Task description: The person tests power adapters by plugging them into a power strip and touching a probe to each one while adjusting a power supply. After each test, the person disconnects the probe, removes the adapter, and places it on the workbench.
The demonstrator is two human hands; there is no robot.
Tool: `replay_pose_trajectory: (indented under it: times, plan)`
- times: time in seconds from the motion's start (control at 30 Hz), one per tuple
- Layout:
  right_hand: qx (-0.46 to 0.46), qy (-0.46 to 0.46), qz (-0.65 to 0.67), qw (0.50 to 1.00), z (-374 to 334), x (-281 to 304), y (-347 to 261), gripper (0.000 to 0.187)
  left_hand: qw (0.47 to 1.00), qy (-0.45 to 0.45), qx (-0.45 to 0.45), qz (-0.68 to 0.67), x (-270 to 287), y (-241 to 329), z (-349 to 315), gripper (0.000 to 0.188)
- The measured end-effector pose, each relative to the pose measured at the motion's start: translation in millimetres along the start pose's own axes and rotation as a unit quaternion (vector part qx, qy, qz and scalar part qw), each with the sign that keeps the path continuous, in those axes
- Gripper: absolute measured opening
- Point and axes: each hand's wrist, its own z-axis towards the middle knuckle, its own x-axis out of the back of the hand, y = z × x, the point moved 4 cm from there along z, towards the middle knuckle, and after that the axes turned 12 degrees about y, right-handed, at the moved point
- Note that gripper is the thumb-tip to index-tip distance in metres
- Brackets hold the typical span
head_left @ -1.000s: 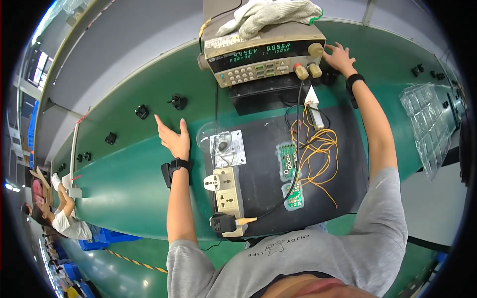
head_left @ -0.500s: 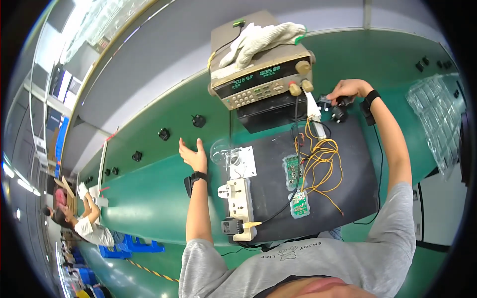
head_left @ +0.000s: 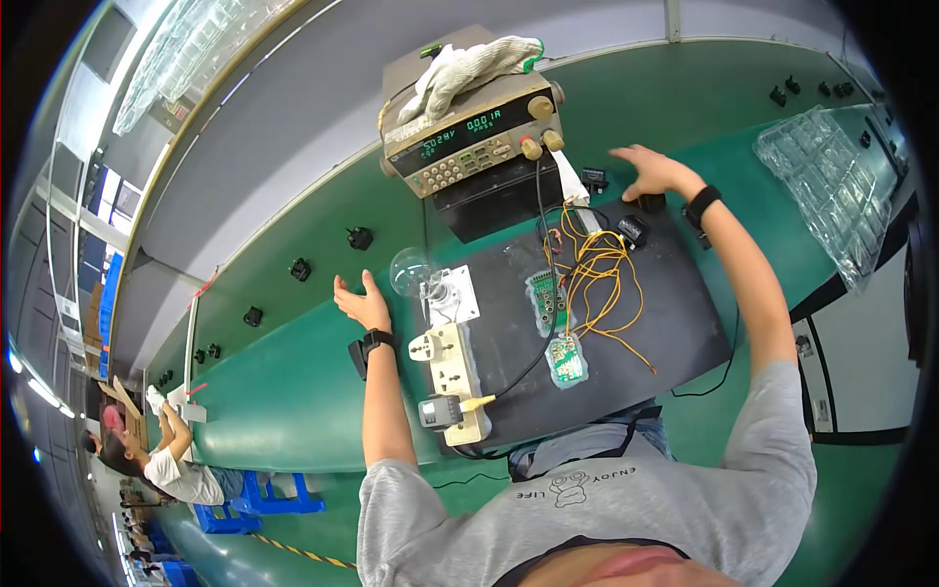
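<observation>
Black adapter (head_left: 593,179) on green workbench (head_left: 274,411)

bright indoor light, glare on tabletop (head_left: 284,391), dark curved edges

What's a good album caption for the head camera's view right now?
Right hand among black adapters, left hand open beside a clear bulb, yellow wires sprawled over a dark mat.

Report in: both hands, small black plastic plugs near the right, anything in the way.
Left hand open, empty, beside clear round glass bulb. Right hand open among small black plastic plugs, contact unclear. Tangled thin yellow wires close beside nearest plug.
</observation>
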Motion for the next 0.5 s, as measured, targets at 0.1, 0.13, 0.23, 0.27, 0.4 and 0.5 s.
replay_pose_trajectory:
  times: [0.1, 0.13, 0.23, 0.27, 0.4, 0.5]
  plan:
    - [0.096, 0.008, 0.053, 0.994, 15, -24, -13, 0.077, 1.000, -0.007, -0.013, -0.018, 4, 3, -13, 0.064]
    - [0.167, 0.034, 0.068, 0.983, 16, -29, -14, 0.074, 0.999, -0.012, -0.028, -0.033, 4, 5, -19, 0.064]
    - [0.127, -0.015, 0.044, 0.991, 18, -24, -29, 0.060, 0.998, -0.017, -0.023, -0.051, 21, 0, -26, 0.063]
    - [0.120, -0.014, 0.042, 0.992, 14, -21, -31, 0.056, 0.998, -0.015, -0.020, -0.057, 28, -2, -30, 0.063]
    - [-0.038, 0.060, 0.344, 0.936, -19, 10, -36, 0.049, 0.990, 0.039, 0.022, -0.136, 49, 4, -33, 0.057]
    - [-0.154, 0.039, 0.440, 0.884, -55, 25, -52, 0.048, 0.986, 0.058, 0.035, -0.152, 53, 9, -29, 0.055]
